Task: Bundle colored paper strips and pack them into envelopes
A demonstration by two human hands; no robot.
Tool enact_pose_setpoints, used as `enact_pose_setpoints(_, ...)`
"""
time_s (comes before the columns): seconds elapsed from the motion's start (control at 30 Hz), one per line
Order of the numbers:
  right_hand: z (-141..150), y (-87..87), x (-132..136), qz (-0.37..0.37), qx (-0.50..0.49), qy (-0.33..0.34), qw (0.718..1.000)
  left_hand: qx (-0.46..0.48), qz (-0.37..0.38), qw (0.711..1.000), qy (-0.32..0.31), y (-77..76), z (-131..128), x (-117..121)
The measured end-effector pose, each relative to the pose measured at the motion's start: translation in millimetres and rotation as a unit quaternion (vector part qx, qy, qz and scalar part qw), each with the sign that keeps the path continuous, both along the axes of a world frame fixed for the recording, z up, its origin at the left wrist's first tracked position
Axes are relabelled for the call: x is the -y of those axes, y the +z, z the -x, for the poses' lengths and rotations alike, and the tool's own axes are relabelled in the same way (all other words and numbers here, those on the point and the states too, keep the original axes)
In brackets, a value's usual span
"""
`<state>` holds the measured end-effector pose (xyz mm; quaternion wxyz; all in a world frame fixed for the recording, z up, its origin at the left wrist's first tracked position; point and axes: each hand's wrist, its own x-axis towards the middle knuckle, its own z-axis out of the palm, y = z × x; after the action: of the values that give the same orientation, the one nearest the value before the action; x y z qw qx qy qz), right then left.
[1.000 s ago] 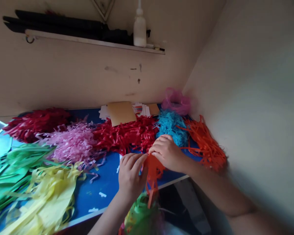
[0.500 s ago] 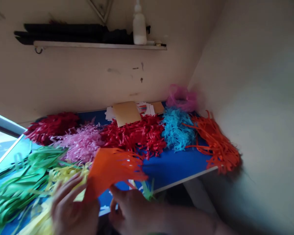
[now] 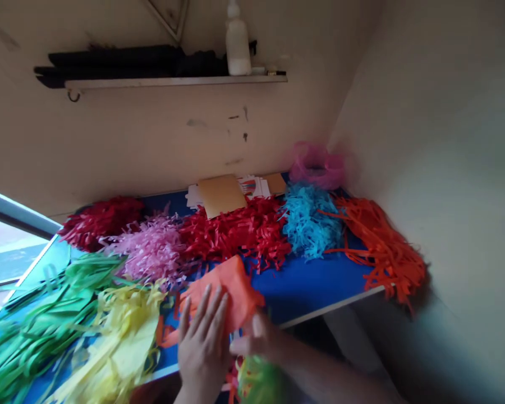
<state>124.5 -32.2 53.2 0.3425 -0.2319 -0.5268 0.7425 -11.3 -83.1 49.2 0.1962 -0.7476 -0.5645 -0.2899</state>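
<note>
A fringed orange sheet of tissue paper [image 3: 235, 280] lies near the front edge of the blue table, its cut strips now at the left. My left hand [image 3: 204, 342] rests flat on it, fingers stretched out. At the sheet's lower right corner my right hand [image 3: 263, 339] closes thumb and fingers on the paper, slightly blurred. Just left lies a bunch of yellow fringed paper [image 3: 128, 336], with green paper strips [image 3: 46, 314] beyond it. Below my right hand, a blurred green and yellow thing [image 3: 258, 381] shows at the bottom.
Behind the sheet run piles of shredded paper: dark red [image 3: 105, 221], pink [image 3: 155, 247], red [image 3: 235, 230], blue [image 3: 313, 221] and orange [image 3: 381, 247]. A brown envelope [image 3: 221, 193] and pink plastic bag [image 3: 317, 165] lie against the wall. A shelf [image 3: 172, 83] holds a white bottle [image 3: 238, 47].
The orange sheet has gone from held up, fringe to the right, to lying low with fringe to the left. My left hand has moved right and flattened onto it.
</note>
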Motion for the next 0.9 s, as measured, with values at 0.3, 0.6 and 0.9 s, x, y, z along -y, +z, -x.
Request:
enact_pose_setpoints(0.3,-163.7,-36.3,-61.1,0.086,0.12,-0.434,0.889,-0.009,0.149,0.986,-0.08,-70.6,-50.8,-30.2)
enact_pose_setpoints(0.6,-114.5,-46.8,-38.7,-0.513,0.337,-0.109,0.782,0.04,0.242,0.966,-0.08,-59.0,-50.9,-33.9)
enact_pose_setpoints(0.9,-101.9,-52.3,-73.9,-0.415,0.41,-0.117,0.803,0.198,0.26,0.945,0.023,-44.9,-12.4,-34.3)
